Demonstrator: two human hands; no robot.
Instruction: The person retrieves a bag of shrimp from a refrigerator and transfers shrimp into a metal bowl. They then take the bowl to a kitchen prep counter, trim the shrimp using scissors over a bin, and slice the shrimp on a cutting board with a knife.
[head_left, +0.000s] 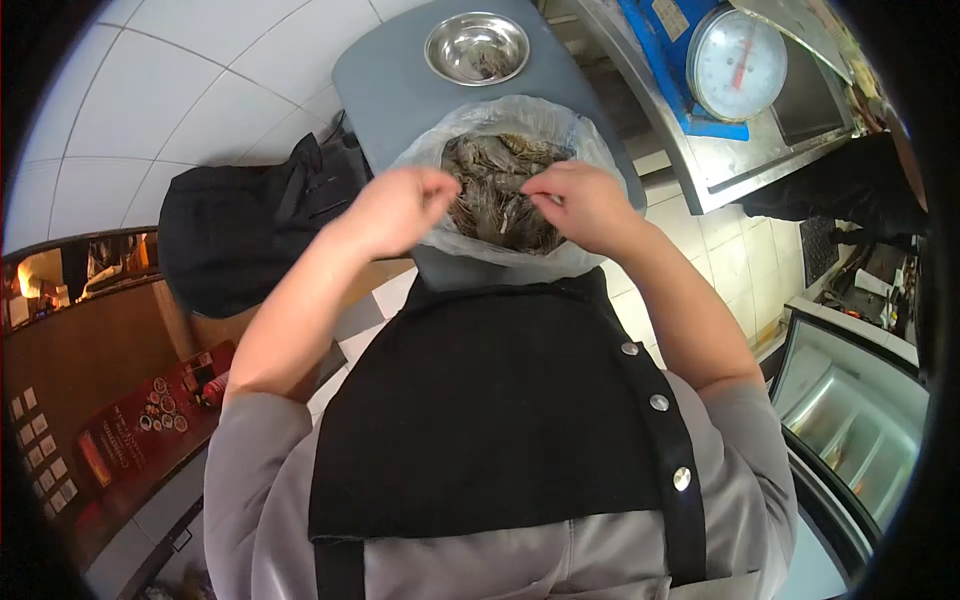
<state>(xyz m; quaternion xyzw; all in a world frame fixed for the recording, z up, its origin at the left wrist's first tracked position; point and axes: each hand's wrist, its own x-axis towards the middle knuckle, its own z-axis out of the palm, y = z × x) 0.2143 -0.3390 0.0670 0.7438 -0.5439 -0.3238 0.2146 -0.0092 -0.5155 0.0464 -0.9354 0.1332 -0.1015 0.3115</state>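
A translucent plastic bag (592,150) sits open on a grey surface, filled with greyish-brown shrimp (495,190). My left hand (408,205) is over the bag's left edge, its thumb and fingers closed at the shrimp; whatever it holds is too small to name. My right hand (580,205) is over the right part of the bag, thumb and forefinger pinched near the shrimp, and I cannot make out what is between them. Beyond the bag stands a round steel bowl (455,45) with a few small greyish pieces in it.
The grey surface (380,75) extends beyond the bag. A dial scale (738,65) stands on a metal counter (690,160) at the right. Black cloth (235,225) hangs at the left. A glass-topped freezer (850,400) is at the lower right. A person in dark clothing (830,180) is at far right.
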